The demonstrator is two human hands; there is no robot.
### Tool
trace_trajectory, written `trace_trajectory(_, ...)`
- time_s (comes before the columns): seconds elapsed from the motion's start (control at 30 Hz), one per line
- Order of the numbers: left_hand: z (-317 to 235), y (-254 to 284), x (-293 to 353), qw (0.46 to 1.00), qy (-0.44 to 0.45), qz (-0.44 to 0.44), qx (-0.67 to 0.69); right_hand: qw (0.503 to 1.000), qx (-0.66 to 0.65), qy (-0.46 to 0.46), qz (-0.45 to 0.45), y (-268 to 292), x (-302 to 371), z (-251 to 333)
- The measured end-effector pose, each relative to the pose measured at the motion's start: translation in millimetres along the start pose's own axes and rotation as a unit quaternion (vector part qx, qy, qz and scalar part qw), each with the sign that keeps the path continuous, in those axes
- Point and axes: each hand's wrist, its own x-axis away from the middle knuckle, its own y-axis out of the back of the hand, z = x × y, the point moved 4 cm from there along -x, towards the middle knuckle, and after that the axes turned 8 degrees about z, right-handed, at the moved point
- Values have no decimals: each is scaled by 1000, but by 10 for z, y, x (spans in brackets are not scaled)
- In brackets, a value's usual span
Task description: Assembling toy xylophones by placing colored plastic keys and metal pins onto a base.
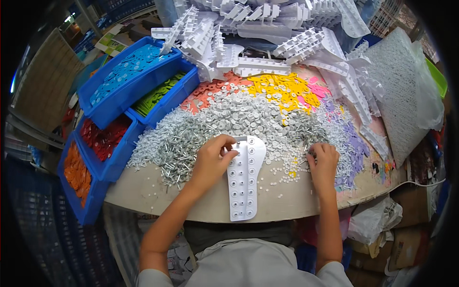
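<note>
In front of me on the table lies a white plastic part [242,184], wide at the top and narrow toward me, with rows of round sockets and small studs. My left hand [213,160] is at its upper left edge, thumb and forefinger curled close together; what they pinch is too small to make out. My right hand [323,162] reaches into the right side of the heap, by a patch of small metal pins [308,128]. Its fingers are bent downward and drawn together, and their tips are partly hidden. White round caps [248,115] are heaped between the hands.
Blue bins [112,107] at the left hold blue, green, red and orange pieces. White moulded parts [265,31] are stacked at the back. Yellow pieces [277,88], coral pieces [217,88] and purple pieces [354,148] edge the heap. A whitish sack [394,91] stands at the right.
</note>
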Motion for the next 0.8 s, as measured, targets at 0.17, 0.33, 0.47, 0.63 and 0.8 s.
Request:
trace_trajectory(0.17,17,-112,-90,993,-35,11,-108,998,-4,54,-12,-115,-85,37)
trace_trajectory(0.33,64,-142,-123,988,-59,11,-143,995,-45,84,42,-107,-184,7)
trace_trajectory(0.47,85,-217,-94,972,-127,-2,-196,994,-34,88,62,-106,-249,12)
trace_trajectory(0.63,-14,-302,38,940,-195,5,-279,992,-119,49,13,-129,-191,-70)
trace_trajectory(0.8,-84,141,46,933,-197,-93,-286,978,-192,-76,-32,-69,-182,-220)
